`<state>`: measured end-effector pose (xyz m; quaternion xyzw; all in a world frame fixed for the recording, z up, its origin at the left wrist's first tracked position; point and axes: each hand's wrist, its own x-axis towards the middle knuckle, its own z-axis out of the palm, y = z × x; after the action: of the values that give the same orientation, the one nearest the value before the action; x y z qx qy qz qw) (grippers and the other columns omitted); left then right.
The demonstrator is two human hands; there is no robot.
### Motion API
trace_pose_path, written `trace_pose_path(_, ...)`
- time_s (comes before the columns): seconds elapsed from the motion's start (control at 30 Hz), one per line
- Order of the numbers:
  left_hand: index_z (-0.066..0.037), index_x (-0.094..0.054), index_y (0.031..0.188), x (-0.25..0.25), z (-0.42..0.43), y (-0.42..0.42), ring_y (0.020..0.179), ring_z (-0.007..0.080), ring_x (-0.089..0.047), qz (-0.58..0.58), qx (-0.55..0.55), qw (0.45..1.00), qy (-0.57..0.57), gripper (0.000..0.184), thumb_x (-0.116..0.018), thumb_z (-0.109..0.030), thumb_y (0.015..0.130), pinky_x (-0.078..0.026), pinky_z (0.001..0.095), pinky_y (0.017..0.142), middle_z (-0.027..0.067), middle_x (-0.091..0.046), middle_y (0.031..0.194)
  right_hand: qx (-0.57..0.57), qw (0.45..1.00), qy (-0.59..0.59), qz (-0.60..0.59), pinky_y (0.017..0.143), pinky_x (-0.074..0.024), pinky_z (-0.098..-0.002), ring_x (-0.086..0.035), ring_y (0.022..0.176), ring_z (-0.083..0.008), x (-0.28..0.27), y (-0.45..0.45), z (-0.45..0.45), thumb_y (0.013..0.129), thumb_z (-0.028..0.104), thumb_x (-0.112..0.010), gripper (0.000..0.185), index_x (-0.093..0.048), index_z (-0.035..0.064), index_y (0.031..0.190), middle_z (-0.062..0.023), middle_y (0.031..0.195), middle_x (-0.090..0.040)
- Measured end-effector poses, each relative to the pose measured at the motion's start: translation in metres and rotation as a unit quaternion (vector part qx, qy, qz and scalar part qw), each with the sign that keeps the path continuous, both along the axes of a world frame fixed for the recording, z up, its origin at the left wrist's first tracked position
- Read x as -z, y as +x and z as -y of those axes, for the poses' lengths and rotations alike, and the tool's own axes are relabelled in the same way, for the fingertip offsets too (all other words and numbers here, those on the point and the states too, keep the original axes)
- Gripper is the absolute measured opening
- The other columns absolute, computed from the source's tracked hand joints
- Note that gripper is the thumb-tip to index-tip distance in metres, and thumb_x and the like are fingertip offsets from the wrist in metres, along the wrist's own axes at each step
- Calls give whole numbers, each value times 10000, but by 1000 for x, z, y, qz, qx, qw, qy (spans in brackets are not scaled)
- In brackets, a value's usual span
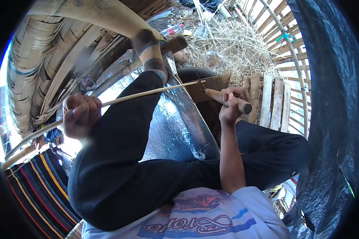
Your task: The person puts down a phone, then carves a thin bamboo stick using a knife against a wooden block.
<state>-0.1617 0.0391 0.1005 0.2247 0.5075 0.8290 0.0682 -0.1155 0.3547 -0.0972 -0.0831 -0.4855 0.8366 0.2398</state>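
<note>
My left hand [81,115] is closed in a fist around a long, thin, pale stick [147,93]. The stick slants across my raised knee, one end running off to the lower left and the tip pointing right. My right hand [232,105] grips the thick wooden handle of a knife-like tool [215,95]. Its thin dark blade stands close by the stick's tip; whether they touch I cannot tell. Behind the tip is a brown board [217,81] at the rim of a dark round opening.
A shiny silver sheet [175,131] lies between my legs. Overhead runs a thick bamboo pole [103,18] beside woven bamboo [36,67]. Straw [235,44] with litter, wooden slats [271,99], a dark tarp [327,99] and striped cloth [40,191] surround me.
</note>
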Motion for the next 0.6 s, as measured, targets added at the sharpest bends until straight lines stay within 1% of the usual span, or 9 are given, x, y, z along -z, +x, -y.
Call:
trace_pose_path(0.07, -139, -285, 590, 0, 0, -3, 269, 70, -200, -4, -5, 1000, -7, 297, -445, -27, 813, -186, 272, 316, -49, -265, 361, -2, 1000, 11, 5, 534, -394, -236, -466, 554, -88, -11, 3, 2, 810, 72, -544, 78, -518, -1, 817, -60, 641, -532)
trace_pose_path(0.13, -143, -274, 583, 0, 0, -1, 269, 69, -200, -6, 7, 1000, 0, 309, -445, -29, 813, -179, 274, 318, -46, -272, 358, -24, 999, 46, -13, 547, -374, -270, -427, 556, -120, -26, 10, 11, 800, 107, -515, 86, -488, 26, 816, -56, 620, -466)
trace_pose_path(0.2, -142, -275, 585, 0, -2, -1, 270, 73, -206, 2, 9, 1000, 7, 305, -444, -26, 811, -176, 276, 321, -41, -275, 358, -32, 997, 74, -14, 542, -368, -266, -425, 552, -122, -12, 12, 13, 804, 106, -510, 84, -490, 26, 819, -54, 614, -464)
trace_pose_path(0.27, -139, -282, 591, -1, -4, -2, 269, 75, -205, -1, 9, 1000, 5, 296, -450, -31, 810, -171, 277, 323, -40, -273, 358, -31, 972, 228, 55, 531, -385, -229, -470, 553, -86, 5, 10, 10, 819, 129, -585, 123, -550, 14, 795, -47, 629, -543)
trace_pose_path(0.33, -141, -283, 595, -2, -3, -2, 269, 73, -198, 4, -13, 1000, -6, 292, -452, -31, 806, -164, 277, 323, -44, -268, 359, -13, 980, 196, 17, 532, -401, -230, -489, 545, -87, -3, 1, 9, 795, 113, -583, 107, -549, 12, 788, -37, 624, -542)
trace_pose_path(0.4, -145, -276, 595, -2, -4, 0, 270, 70, -193, 2, -11, 1000, -2, 294, -449, -27, 801, -157, 276, 323, -47, -268, 360, 2, 1000, -21, -2, 528, -416, -225, -525, 541, -86, -10, 1, 7, 775, 104, -585, 99, -550, 11, 771, -22, 616, -543)
trace_pose_path(0.47, -147, -275, 595, 1, -4, 1, 272, 69, -193, 6, -11, 1000, 20, 292, -443, -18, 796, -156, 275, 323, -48, -268, 361, -2, 998, -49, -26, 530, -427, -226, -550, 551, -88, -6, 4, 9, 768, 97, -593, 93, -553, 15, 758, -20, 629, -551)
trace_pose_path(0.53, -147, -278, 596, 0, -4, -1, 273, 68, -195, 4, -9, 1000, 12, 290, -444, -19, 796, -158, 275, 323, -48, -265, 361, -9, 982, 184, 42, 534, -424, -234, -545, 562, -94, 5, 3, 9, 767, 82, -589, 73, -551, 20, 756, -34, 655, -560)
trace_pose_path(0.6, -149, -273, 596, -1, -5, -2, 275, 65, -190, -1, -5, 1000, 14, 293, -441, -19, 799, -157, 274, 325, -51, -259, 362, -20, 969, 235, 65, 539, -425, -236, -546, 569, -97, 6, 1, 7, 763, 75, -588, 64, -556, 20, 759, -43, 659, -560)
